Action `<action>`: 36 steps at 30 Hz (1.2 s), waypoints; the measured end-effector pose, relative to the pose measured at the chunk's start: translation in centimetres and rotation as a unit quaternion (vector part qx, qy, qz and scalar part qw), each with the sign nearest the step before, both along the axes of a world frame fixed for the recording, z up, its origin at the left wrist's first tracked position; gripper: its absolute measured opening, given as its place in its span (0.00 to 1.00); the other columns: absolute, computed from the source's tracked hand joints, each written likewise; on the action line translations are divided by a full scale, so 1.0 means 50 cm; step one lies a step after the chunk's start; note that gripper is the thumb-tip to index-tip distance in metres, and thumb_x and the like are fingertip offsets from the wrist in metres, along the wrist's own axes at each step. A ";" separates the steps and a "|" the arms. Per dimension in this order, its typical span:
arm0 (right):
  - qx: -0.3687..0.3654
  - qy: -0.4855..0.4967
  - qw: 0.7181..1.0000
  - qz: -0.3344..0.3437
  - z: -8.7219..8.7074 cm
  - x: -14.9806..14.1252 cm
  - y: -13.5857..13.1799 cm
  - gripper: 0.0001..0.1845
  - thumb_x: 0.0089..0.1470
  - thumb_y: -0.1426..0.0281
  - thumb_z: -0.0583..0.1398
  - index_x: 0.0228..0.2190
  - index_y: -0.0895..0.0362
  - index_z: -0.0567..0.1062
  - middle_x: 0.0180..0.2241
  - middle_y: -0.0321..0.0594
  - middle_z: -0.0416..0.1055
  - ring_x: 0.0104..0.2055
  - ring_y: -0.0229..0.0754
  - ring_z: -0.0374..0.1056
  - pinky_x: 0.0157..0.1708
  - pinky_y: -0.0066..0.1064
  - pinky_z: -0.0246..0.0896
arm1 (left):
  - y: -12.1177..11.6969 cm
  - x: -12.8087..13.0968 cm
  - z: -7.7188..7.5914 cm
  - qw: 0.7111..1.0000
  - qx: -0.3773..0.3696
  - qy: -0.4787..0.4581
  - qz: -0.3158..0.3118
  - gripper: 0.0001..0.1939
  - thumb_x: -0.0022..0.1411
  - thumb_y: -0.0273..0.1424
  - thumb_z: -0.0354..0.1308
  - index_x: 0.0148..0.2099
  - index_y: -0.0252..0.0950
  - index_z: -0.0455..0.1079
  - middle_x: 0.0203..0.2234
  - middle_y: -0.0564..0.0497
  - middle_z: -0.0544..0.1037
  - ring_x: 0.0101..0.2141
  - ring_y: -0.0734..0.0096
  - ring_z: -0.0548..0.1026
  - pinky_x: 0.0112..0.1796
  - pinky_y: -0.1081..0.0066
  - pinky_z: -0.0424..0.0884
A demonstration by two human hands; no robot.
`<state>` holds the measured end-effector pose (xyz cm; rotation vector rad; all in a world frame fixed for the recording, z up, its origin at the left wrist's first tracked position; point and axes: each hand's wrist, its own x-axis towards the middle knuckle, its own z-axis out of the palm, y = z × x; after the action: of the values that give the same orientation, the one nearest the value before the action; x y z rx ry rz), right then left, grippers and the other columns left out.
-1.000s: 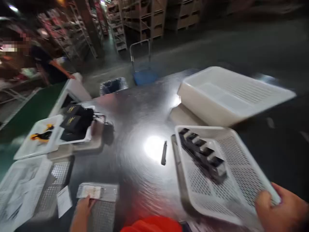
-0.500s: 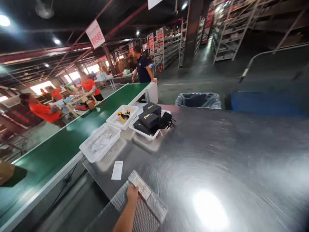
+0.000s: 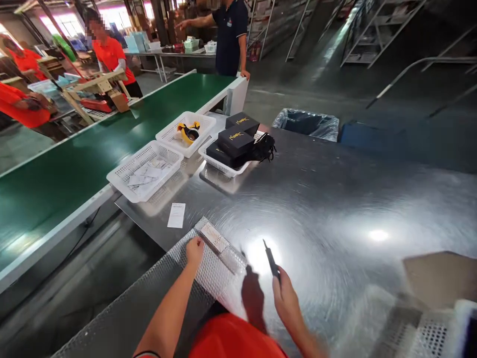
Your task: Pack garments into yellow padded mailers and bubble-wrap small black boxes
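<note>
Right hand (image 3: pixel 285 298) has come in, grip clamped on a dark tool (image 3: pixel 271 258) over the steel table (image 3: pixel 335 199).

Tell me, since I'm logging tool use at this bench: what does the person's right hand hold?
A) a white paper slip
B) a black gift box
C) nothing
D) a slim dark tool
D: the right hand grips a slim dark tool above the steel table, while the left hand rests on the bubble wrap.
</note>
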<state>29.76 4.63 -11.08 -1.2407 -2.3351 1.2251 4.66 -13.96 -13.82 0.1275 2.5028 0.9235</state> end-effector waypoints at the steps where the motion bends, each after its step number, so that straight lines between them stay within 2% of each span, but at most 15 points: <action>1: 0.005 0.003 0.999 0.048 0.009 -0.036 -0.034 0.30 0.58 0.55 0.45 0.55 0.59 0.65 0.51 0.53 0.70 0.54 0.54 0.68 0.55 0.44 0.64 | -0.016 -0.001 0.006 0.999 -0.025 0.028 -0.027 0.10 0.65 0.27 0.54 0.45 0.32 0.74 0.46 0.41 0.78 0.49 0.59 0.74 0.51 0.58 0.69; 3: 0.020 -0.028 0.988 0.148 0.027 -0.111 -0.097 0.28 0.62 0.60 0.44 0.58 0.59 0.64 0.53 0.52 0.69 0.55 0.53 0.68 0.54 0.42 0.65 | -0.045 -0.002 0.014 0.991 -0.069 0.073 -0.083 0.17 0.61 0.24 0.56 0.52 0.33 0.72 0.58 0.39 0.71 0.60 0.53 0.65 0.59 0.56 0.61; 5: 0.042 -0.111 0.965 0.235 0.043 -0.185 -0.150 0.27 0.64 0.66 0.43 0.61 0.59 0.62 0.54 0.53 0.68 0.51 0.53 0.70 0.50 0.41 0.67 | -0.067 -0.001 0.015 0.983 -0.091 0.097 -0.127 0.27 0.57 0.23 0.60 0.59 0.37 0.68 0.65 0.41 0.63 0.65 0.51 0.58 0.63 0.54 0.54; 8: 0.092 -0.228 0.916 0.317 0.053 -0.281 -0.203 0.27 0.66 0.72 0.42 0.64 0.60 0.59 0.53 0.55 0.67 0.44 0.51 0.74 0.42 0.37 0.69 | -0.081 0.004 0.008 0.968 -0.133 0.116 -0.178 0.33 0.57 0.25 0.61 0.65 0.39 0.63 0.68 0.41 0.58 0.66 0.51 0.55 0.64 0.49 0.51; 11: 0.144 -0.272 0.879 0.364 0.041 -0.346 -0.225 0.27 0.67 0.74 0.43 0.65 0.63 0.57 0.54 0.61 0.66 0.43 0.52 0.75 0.39 0.36 0.70 | -0.082 0.006 0.001 0.946 -0.194 0.135 -0.219 0.34 0.59 0.25 0.56 0.68 0.38 0.58 0.69 0.42 0.55 0.67 0.53 0.54 0.64 0.47 0.52; 13: 0.162 -0.283 0.864 0.383 0.026 -0.371 -0.230 0.27 0.67 0.74 0.43 0.65 0.66 0.56 0.54 0.63 0.65 0.44 0.53 0.75 0.39 0.38 0.71 | -0.081 0.006 -0.002 0.941 -0.209 0.136 -0.229 0.34 0.60 0.24 0.54 0.69 0.37 0.56 0.69 0.42 0.54 0.67 0.54 0.54 0.64 0.48 0.53; 17: 0.174 -0.292 0.852 0.399 0.003 -0.390 -0.234 0.27 0.67 0.73 0.43 0.65 0.68 0.55 0.54 0.65 0.65 0.43 0.54 0.75 0.39 0.40 0.72 | -0.082 0.004 -0.007 0.942 -0.208 0.130 -0.228 0.33 0.61 0.24 0.51 0.69 0.36 0.56 0.70 0.44 0.53 0.67 0.56 0.53 0.64 0.48 0.54; 20: 0.184 -0.295 0.847 0.403 0.000 -0.394 -0.234 0.27 0.67 0.74 0.42 0.65 0.69 0.55 0.53 0.64 0.66 0.43 0.53 0.75 0.38 0.39 0.72 | -0.082 0.004 -0.008 0.943 -0.208 0.130 -0.223 0.32 0.63 0.23 0.48 0.69 0.37 0.56 0.70 0.46 0.53 0.68 0.58 0.53 0.64 0.49 0.54; 24: 0.194 -0.303 0.838 0.411 0.004 -0.398 -0.232 0.28 0.65 0.78 0.44 0.65 0.67 0.55 0.53 0.63 0.66 0.43 0.53 0.75 0.39 0.39 0.73 | -0.082 0.006 -0.003 0.943 -0.212 0.125 -0.225 0.32 0.63 0.23 0.49 0.69 0.36 0.55 0.70 0.45 0.52 0.68 0.57 0.53 0.64 0.48 0.54; 28: 0.196 -0.314 0.830 0.417 0.007 -0.394 -0.232 0.31 0.62 0.80 0.48 0.66 0.65 0.54 0.53 0.63 0.67 0.43 0.52 0.75 0.40 0.39 0.74 | -0.083 0.005 0.005 0.941 -0.222 0.120 -0.227 0.33 0.62 0.25 0.52 0.69 0.36 0.54 0.70 0.46 0.51 0.68 0.56 0.53 0.65 0.49 0.53; 31: 0.194 -0.320 0.830 0.414 0.008 -0.351 -0.223 0.33 0.61 0.82 0.46 0.66 0.64 0.54 0.51 0.61 0.69 0.42 0.51 0.76 0.40 0.39 0.74 | -0.085 0.002 0.007 0.940 -0.223 0.119 -0.230 0.33 0.64 0.30 0.54 0.70 0.39 0.54 0.70 0.46 0.53 0.68 0.53 0.53 0.64 0.49 0.53; 33: 0.186 -0.331 0.828 0.413 0.007 -0.273 -0.199 0.34 0.59 0.84 0.46 0.66 0.62 0.55 0.50 0.60 0.70 0.40 0.50 0.76 0.38 0.38 0.74 | -0.086 -0.002 0.006 0.940 -0.226 0.115 -0.228 0.32 0.65 0.33 0.55 0.70 0.40 0.55 0.70 0.46 0.53 0.68 0.50 0.52 0.64 0.49 0.53; 34: 0.181 -0.339 0.827 0.411 0.006 -0.213 -0.180 0.35 0.57 0.84 0.46 0.65 0.61 0.57 0.49 0.59 0.71 0.39 0.50 0.76 0.37 0.38 0.74 | -0.086 -0.003 0.004 0.940 -0.227 0.110 -0.228 0.33 0.65 0.34 0.55 0.70 0.41 0.54 0.70 0.46 0.52 0.68 0.49 0.51 0.64 0.49 0.53; 36: 0.173 -0.351 0.832 0.393 0.001 -0.054 -0.127 0.36 0.54 0.84 0.48 0.63 0.57 0.62 0.47 0.56 0.73 0.37 0.51 0.77 0.35 0.37 0.74 | -0.088 -0.006 0.001 0.941 -0.229 0.096 -0.231 0.33 0.65 0.35 0.56 0.70 0.42 0.53 0.70 0.46 0.51 0.68 0.50 0.50 0.65 0.50 0.52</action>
<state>27.04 -1.70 -11.02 -0.6402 -3.6223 0.4078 4.35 -18.34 -13.78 0.6444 2.6164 0.1354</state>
